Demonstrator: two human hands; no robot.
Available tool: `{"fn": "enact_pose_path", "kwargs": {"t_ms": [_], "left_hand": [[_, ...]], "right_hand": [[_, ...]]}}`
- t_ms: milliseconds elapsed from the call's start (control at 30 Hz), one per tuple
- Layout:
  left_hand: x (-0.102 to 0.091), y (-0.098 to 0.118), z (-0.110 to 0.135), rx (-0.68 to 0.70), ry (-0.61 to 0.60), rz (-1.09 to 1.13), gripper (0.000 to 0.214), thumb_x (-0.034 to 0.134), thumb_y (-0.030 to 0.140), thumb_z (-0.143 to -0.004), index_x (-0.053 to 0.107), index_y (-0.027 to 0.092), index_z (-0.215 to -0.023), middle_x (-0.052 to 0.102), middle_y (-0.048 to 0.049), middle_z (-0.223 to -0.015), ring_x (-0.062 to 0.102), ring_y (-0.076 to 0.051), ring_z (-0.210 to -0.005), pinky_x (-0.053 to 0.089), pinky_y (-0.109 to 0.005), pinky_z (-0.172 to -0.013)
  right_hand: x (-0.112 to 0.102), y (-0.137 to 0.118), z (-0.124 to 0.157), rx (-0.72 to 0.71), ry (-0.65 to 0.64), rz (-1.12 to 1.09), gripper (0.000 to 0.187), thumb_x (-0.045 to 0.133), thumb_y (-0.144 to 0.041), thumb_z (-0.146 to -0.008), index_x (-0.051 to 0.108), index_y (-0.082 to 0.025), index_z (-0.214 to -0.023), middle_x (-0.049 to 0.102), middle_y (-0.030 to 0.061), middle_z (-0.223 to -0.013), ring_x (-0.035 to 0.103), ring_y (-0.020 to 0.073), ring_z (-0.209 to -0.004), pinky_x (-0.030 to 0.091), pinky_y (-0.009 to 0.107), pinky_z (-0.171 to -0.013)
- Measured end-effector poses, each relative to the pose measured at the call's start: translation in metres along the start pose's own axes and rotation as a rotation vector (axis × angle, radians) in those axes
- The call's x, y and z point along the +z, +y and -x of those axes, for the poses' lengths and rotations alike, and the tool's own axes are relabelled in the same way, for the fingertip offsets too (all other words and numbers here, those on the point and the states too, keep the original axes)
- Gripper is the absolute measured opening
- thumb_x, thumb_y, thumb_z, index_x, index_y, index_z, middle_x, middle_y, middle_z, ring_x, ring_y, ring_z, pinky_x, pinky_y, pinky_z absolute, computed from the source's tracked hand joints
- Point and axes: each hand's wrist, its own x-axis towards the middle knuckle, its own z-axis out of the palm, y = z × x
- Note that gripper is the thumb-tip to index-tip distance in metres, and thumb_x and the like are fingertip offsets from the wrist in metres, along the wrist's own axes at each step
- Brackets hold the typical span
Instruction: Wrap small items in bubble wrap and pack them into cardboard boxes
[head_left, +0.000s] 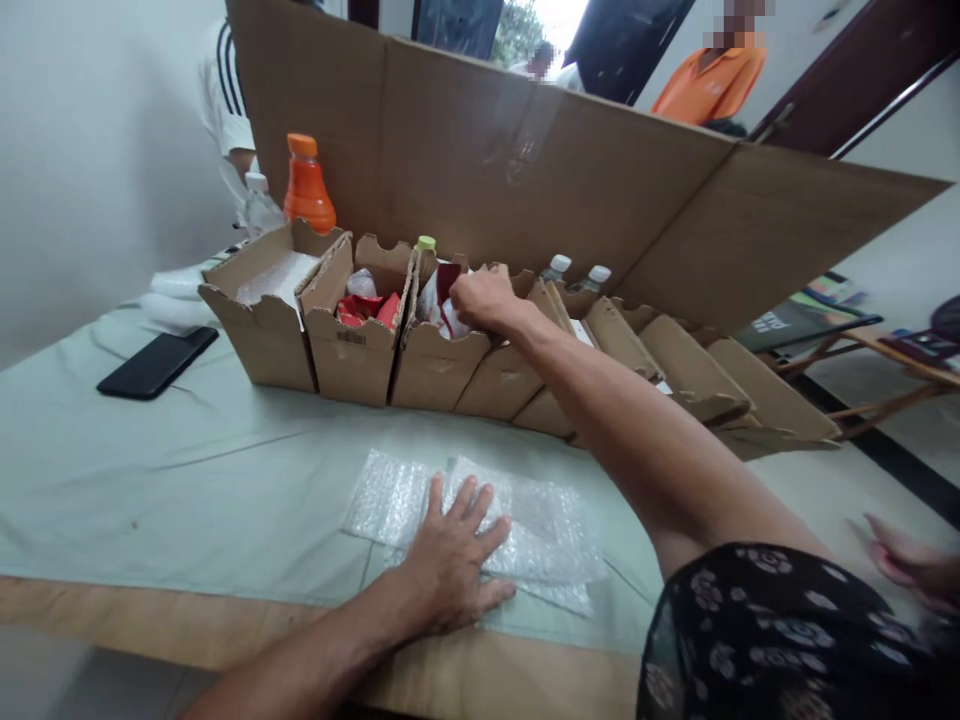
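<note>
My left hand (459, 560) lies flat, fingers spread, on sheets of clear bubble wrap (555, 520) near the table's front edge. Stretched forward, my right hand (484, 298) is at the top of the cardboard bins, over the boundary of the third bin (435, 365) and the fourth. Its fingers are curled, and what they grip, if anything, is hidden. Right beside them, a white and dark red packet (448, 290) sticks up from the third bin. In the second bin (352, 365) are red packets (367, 310). The first bin (270, 345) holds bubble wrap (281, 277).
A tall cardboard panel (465, 140) stands behind the bins. An orange bottle (307, 190) and clear bottles (596, 278) are behind them too. A black phone (157, 363) lies at the left on the green cloth (247, 480). People stand beyond, one in an orange shirt (709, 85).
</note>
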Motion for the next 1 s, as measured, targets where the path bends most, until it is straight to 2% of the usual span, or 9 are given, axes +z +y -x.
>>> {"fn": "enact_pose_path", "kwargs": {"t_ms": [67, 200, 300, 433, 533, 633, 833, 900, 1000], "left_hand": [[0.002, 0.0, 0.0, 0.003, 0.033, 0.002, 0.071, 0.057, 0.064, -0.094, 0.051, 0.022, -0.151, 0.034, -0.0225, -0.167, 0.023, -0.046, -0.157, 0.009, -0.081, -0.12], [-0.004, -0.002, -0.003, 0.026, 0.205, 0.094, 0.07, 0.07, 0.056, -0.088, 0.056, 0.021, -0.147, 0.038, -0.022, -0.165, 0.022, -0.045, -0.158, 0.005, -0.078, -0.122], [-0.018, -0.001, -0.003, -0.055, 0.455, 0.446, 0.073, 0.073, 0.054, -0.084, 0.055, 0.021, -0.146, 0.044, -0.0209, -0.162, 0.032, -0.041, -0.155, 0.013, -0.069, -0.125], [-0.031, 0.014, 0.012, -0.176, 0.614, 1.254, 0.089, 0.073, 0.066, -0.081, 0.044, 0.022, -0.153, 0.054, -0.0192, -0.154, 0.054, -0.037, -0.14, 0.044, -0.057, -0.114], [-0.032, 0.032, 0.027, -0.202, 0.639, 1.56, 0.086, 0.079, 0.064, -0.076, 0.053, 0.021, -0.146, 0.068, -0.0142, -0.136, 0.065, -0.034, -0.126, 0.053, -0.047, -0.104], [-0.027, 0.042, 0.039, -0.357, 0.698, 1.547, 0.075, 0.09, 0.042, -0.069, 0.063, 0.019, -0.135, 0.077, -0.0072, -0.114, 0.072, -0.027, -0.11, 0.055, -0.038, -0.1], [-0.019, 0.042, 0.065, -0.575, 0.627, 1.593, 0.07, 0.089, 0.033, -0.066, 0.068, 0.017, -0.131, 0.079, -0.0095, -0.112, 0.072, -0.031, -0.113, 0.056, -0.043, -0.104], [-0.017, 0.044, 0.073, -0.655, 0.641, 1.578, 0.07, 0.089, 0.032, -0.065, 0.069, 0.017, -0.13, 0.079, -0.0098, -0.114, 0.07, -0.033, -0.119, 0.054, -0.044, -0.107], [-0.012, 0.052, 0.08, -0.659, 0.625, 1.592, 0.072, 0.088, 0.033, -0.063, 0.07, 0.019, -0.131, 0.078, -0.0102, -0.118, 0.064, -0.035, -0.129, 0.051, -0.045, -0.113]], "right_hand": [[-0.031, 0.004, 0.021, 0.103, 0.049, 0.048, 0.014, 0.059, -0.015, -0.083, 0.073, -0.015, -0.08, 0.074, 0.0094, -0.082, 0.068, 0.0281, -0.095, 0.039, 0.056, -0.1], [-0.092, -0.002, 0.101, 0.16, 0.394, -0.04, 0.019, 0.055, -0.022, -0.088, 0.073, -0.02, -0.094, 0.076, 0.0062, -0.094, 0.065, 0.0256, -0.096, 0.044, 0.046, -0.095], [-0.103, -0.022, 0.181, 0.083, 0.581, -0.094, 0.013, 0.057, -0.024, -0.093, 0.069, -0.021, -0.088, 0.076, 0.0048, -0.095, 0.066, 0.0247, -0.097, 0.044, 0.043, -0.096], [-0.07, -0.058, 0.271, -0.083, 0.594, -0.023, 0.013, 0.057, -0.017, -0.096, 0.067, -0.024, -0.09, 0.078, 0.0019, -0.094, 0.068, 0.0244, -0.105, 0.038, 0.046, -0.106], [-0.037, -0.082, 0.313, -0.212, 0.466, -0.068, 0.021, 0.054, -0.01, -0.095, 0.068, -0.025, -0.093, 0.079, -0.001, -0.094, 0.069, 0.0216, -0.105, 0.036, 0.044, -0.11], [-0.009, -0.093, 0.338, -0.154, 0.362, -0.214, 0.022, 0.053, -0.012, -0.098, 0.07, -0.026, -0.095, 0.079, -0.0009, -0.095, 0.07, 0.0203, -0.103, 0.039, 0.043, -0.107], [0.025, -0.082, 0.372, 0.324, 0.258, -0.473, 0.021, 0.052, -0.023, -0.098, 0.073, -0.023, -0.097, 0.079, 0.0061, -0.098, 0.071, 0.0239, -0.097, 0.052, 0.042, -0.088], [0.026, -0.08, 0.384, 0.377, 0.273, -0.519, 0.025, 0.049, -0.029, -0.1, 0.073, -0.024, -0.105, 0.078, 0.0085, -0.111, 0.07, 0.0261, -0.109, 0.052, 0.046, -0.095], [0.019, -0.087, 0.397, 0.389, 0.275, -0.674, 0.042, 0.05, -0.047, -0.102, 0.063, -0.024, -0.135, 0.068, 0.0114, -0.139, 0.061, 0.0288, -0.131, 0.048, 0.052, -0.109]]}}
